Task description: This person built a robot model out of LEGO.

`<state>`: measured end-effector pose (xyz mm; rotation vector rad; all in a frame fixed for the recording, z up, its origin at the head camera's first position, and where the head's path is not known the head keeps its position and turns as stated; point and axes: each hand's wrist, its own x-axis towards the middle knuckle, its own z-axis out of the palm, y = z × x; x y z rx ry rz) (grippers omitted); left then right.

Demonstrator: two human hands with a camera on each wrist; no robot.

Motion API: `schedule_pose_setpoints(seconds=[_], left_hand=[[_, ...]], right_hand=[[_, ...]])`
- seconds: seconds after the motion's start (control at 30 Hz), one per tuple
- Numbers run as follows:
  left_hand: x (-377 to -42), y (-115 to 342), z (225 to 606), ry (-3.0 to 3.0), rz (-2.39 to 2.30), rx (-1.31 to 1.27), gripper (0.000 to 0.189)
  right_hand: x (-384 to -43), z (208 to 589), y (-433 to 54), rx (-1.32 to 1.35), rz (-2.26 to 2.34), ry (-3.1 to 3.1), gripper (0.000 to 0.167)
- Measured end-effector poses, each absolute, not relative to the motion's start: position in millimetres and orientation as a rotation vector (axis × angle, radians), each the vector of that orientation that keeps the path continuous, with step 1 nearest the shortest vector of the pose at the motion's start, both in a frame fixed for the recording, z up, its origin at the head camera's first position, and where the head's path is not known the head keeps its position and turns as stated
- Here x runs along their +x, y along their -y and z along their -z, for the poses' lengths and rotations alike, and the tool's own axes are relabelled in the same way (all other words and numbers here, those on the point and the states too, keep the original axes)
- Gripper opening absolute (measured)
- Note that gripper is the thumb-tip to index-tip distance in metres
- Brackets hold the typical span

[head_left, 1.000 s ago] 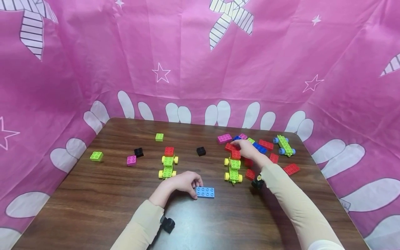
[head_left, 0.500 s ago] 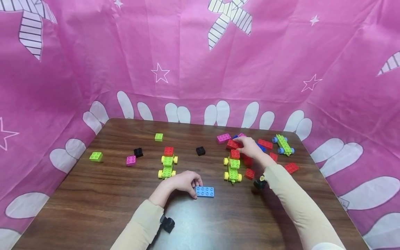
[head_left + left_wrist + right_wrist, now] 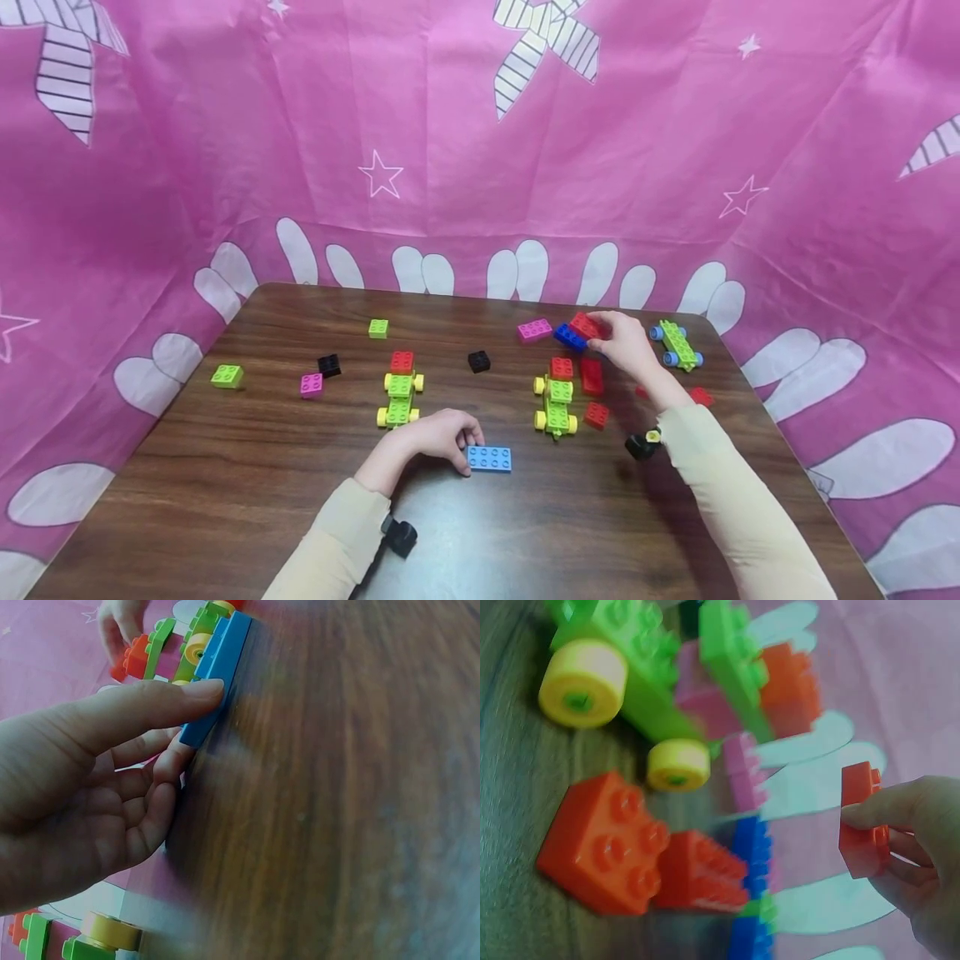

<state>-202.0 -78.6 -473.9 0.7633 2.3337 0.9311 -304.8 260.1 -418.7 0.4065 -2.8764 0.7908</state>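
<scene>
In the head view my left hand [image 3: 438, 437] pinches the left end of a light blue building brick [image 3: 489, 459] lying on the table. The left wrist view shows the thumb on top of the brick and fingers below its edge. My right hand [image 3: 628, 343] holds a red building brick [image 3: 859, 825] between thumb and fingers, raised over a loose group of bricks at the back right. Beneath it in the head view is a dark blue brick [image 3: 570, 336]. A green car with yellow wheels and a red brick on top [image 3: 557, 404] stands between the hands.
A matching green car [image 3: 400, 398] stands left of centre. A green base with blue wheels [image 3: 677, 345] lies at the far right. Red bricks [image 3: 596, 415] and a pink brick [image 3: 535, 330] lie near the right hand; a black brick [image 3: 479, 361] is between the cars.
My right hand has picked a red brick out of the group and moved right and slightly back with it, uncovering the dark blue brick. The left hand has stayed on the light blue brick.
</scene>
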Motion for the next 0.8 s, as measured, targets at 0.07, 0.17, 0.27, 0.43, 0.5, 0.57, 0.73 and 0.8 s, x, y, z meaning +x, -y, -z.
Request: schedule_pose_setpoints(seconds=[0.07,0.17,0.27,0.43,0.5,0.57,0.73,0.8], left_hand=[[-201.7,78.5,473.7,-2.335,-0.931,0.764,0.033],[-201.6,78.6,472.7,-2.34,-0.921,0.767,0.033],[-201.8,78.1,472.2,-2.341,-0.913,0.768,0.033],[-202.5,78.7,474.5,-2.339,-0.914,0.769,0.033],[-202.8,79.1,475.1,-2.335,-0.915,0.765,0.033],[-203.3,79.4,475.3,-2.332,-0.917,0.759,0.033],[-203.8,78.8,474.7,-2.331,-0.923,0.766,0.033],[-203.5,78.3,474.4,-2.332,-0.921,0.77,0.033]], right_hand=[[-298.4,411.6,-258.2,0.412,-0.806,2.855,0.047],[-287.7,400.2,-252.1,0.426,-0.816,2.818,0.048],[-277.2,390.6,-244.2,0.459,-0.806,2.773,0.048],[-261.9,378.2,-229.4,0.538,-0.825,2.716,0.047],[-256.4,375.4,-224.5,0.564,-0.837,2.707,0.047],[-251.0,373.5,-219.3,0.588,-0.851,2.7,0.048],[-237.5,373.1,-207.3,0.638,-0.898,2.676,0.049],[-231.8,375.1,-203.1,0.646,-0.923,2.686,0.048]])
